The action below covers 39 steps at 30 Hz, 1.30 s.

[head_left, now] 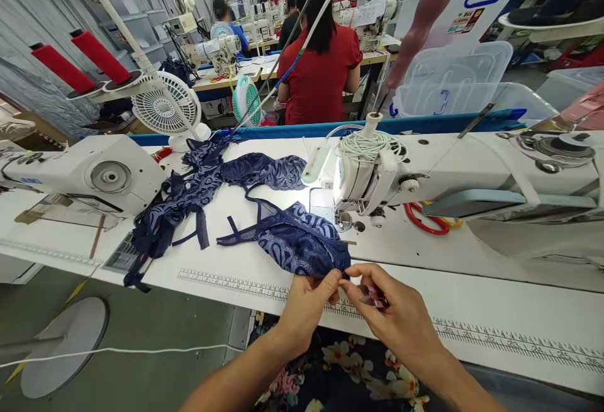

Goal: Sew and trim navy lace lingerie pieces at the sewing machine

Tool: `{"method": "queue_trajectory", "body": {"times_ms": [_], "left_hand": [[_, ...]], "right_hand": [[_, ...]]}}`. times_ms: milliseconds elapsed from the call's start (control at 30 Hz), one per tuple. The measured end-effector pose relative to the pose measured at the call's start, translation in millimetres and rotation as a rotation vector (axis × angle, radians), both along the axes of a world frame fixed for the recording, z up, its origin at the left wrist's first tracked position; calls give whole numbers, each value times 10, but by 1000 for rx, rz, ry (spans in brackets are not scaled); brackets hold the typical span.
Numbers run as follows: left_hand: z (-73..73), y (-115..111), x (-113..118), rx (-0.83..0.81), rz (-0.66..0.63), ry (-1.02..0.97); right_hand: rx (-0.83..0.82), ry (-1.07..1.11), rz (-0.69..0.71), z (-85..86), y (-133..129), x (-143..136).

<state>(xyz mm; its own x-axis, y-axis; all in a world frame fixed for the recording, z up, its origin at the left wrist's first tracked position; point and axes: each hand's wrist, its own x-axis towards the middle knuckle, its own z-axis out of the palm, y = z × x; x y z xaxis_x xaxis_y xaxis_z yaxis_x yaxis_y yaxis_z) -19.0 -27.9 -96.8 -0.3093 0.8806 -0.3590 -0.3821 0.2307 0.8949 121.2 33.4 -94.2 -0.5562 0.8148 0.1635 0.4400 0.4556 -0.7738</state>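
A navy lace bra (302,242) lies on the white table, its near edge raised toward me. My left hand (309,305) pinches that edge between thumb and fingers. Close beside it, my right hand (391,308) has thumb and forefinger pressed together at the same edge. Tucked in the right palm is a small pinkish metal tool that looks like thread snips (375,297), partly hidden by the fingers. Just beyond the bra stands the head of a white sewing machine (361,179), its needle area lit.
More navy lace pieces (189,201) are heaped at left, beside a second machine (111,176). A ruler strip (509,339) runs along the front edge. Red-handled scissors (427,220) lie behind the machine arm. A white fan (166,104) and a person in red (316,78) are beyond.
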Motion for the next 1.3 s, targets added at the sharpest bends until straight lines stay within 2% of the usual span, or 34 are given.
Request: {"method": "queue_trajectory", "body": {"times_ms": [200,333,500,700,800,933,1200,1300], "left_hand": [[22,-24,-38,-4,-62,21],[-36,-31,-25,3,-63,19],[-16,-28,-4,-36,-36,47],[4,-15,14,-12,-15,-1],[-13,-13,37,-22,-12,-15],[-17,-28,60,-24,-5,3],[-13,-40,55,-45,-3,61],[-15,-33,61,-13,-27,28]], "right_hand": [[-293,62,17,76,111,-73],[-328,55,17,86,147,-56],[-170,-14,-23,17,88,96],[335,-124,-11,-63,-81,210],[491,-148,-26,-86,-103,195],[495,-163,-29,-67,-98,179],[299,-173,-1,-29,-128,183],[289,-160,-11,-38,-133,167]]}}
